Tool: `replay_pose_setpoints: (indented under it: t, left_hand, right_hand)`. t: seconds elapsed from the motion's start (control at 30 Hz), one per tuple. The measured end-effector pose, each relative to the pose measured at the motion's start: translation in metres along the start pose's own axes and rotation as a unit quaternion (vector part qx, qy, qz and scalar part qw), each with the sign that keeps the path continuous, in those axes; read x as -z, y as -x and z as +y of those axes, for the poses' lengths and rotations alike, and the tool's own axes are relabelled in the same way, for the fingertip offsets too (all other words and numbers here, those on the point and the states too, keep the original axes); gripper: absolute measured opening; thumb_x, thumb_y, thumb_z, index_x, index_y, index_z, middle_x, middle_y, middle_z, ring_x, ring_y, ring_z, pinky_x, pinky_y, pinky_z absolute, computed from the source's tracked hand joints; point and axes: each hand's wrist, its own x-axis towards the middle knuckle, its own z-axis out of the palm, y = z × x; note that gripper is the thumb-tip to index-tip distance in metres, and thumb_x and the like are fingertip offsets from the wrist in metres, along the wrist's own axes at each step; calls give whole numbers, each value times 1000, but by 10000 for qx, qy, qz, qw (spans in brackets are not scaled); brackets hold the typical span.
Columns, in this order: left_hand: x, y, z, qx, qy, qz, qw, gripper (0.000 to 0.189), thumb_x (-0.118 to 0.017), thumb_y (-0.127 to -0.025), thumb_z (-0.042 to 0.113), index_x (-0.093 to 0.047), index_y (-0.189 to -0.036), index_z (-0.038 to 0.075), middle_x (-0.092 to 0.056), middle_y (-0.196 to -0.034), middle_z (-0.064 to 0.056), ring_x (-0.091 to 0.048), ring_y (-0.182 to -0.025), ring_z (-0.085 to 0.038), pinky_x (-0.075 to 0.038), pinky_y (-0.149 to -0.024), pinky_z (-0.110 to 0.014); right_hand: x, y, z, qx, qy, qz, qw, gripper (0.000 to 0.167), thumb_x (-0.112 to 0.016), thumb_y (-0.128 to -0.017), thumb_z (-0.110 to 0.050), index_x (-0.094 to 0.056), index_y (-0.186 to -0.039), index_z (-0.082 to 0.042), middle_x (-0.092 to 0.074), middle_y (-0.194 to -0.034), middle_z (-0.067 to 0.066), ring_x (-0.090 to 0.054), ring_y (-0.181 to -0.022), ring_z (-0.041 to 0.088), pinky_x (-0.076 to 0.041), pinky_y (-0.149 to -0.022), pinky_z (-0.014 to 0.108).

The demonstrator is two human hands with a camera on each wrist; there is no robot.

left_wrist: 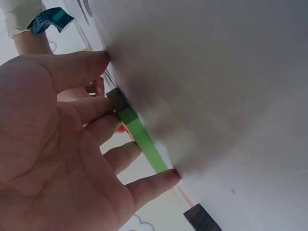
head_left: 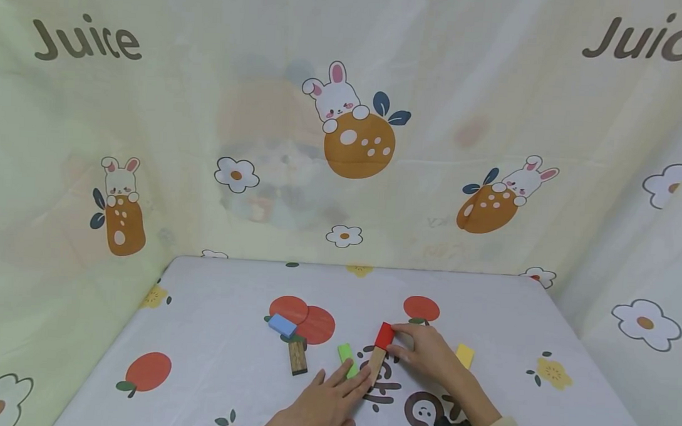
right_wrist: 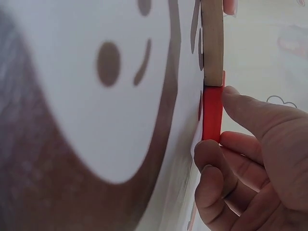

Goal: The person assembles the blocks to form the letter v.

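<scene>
A red block (head_left: pixel 384 335) lies end to end with a light wooden block (head_left: pixel 377 363) on the table. My right hand (head_left: pixel 426 357) pinches the red block between thumb and fingers; in the right wrist view the red block (right_wrist: pixel 212 113) meets the wooden block's end (right_wrist: pixel 213 48). With fairly straight, spread fingers, my left hand (head_left: pixel 331 404) reaches the near part of the wooden block. Beside those fingers is a light green block (head_left: pixel 344 351), partly covered by the hand. In the left wrist view the green block (left_wrist: pixel 144 142) shows behind the fingertips.
To the left are a blue block (head_left: pixel 282 325) and a brown wood-grain block (head_left: pixel 298 357). A yellow block (head_left: pixel 465 355) lies right of my right hand, partly behind the forearm. The white tablecloth (head_left: pixel 229 334) has fruit prints; a printed curtain (head_left: pixel 279 35) hangs behind.
</scene>
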Motion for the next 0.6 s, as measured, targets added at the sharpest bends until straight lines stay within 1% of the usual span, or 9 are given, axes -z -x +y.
replay_pose_setpoints:
  t: [0.27,0.6]
  left_hand:
    - [-1,-1,-1,2,17,-36,10000,76,-67,-101,47,-29,-167,38,-26,-174,23,-28,-164,-16,-50,-117,-56]
    - [-1,-1,-1,-29,43,-4,10000,77,-67,-101,46,-29,-167,38,-26,-175,22,-28,-164,-16,-50,-117,-57]
  right_hand:
    - [-1,-2,0,13,-5,22,10000,48,-87,-87,-30,-76,-129,-9,-79,-127,9,-72,-124,32,-56,-107,54]
    - [-1,-2,-1,-47,73,10,10000,48,-87,-87,-31,-76,-129,-10,-79,-127,9,-72,-123,32,-56,-107,55]
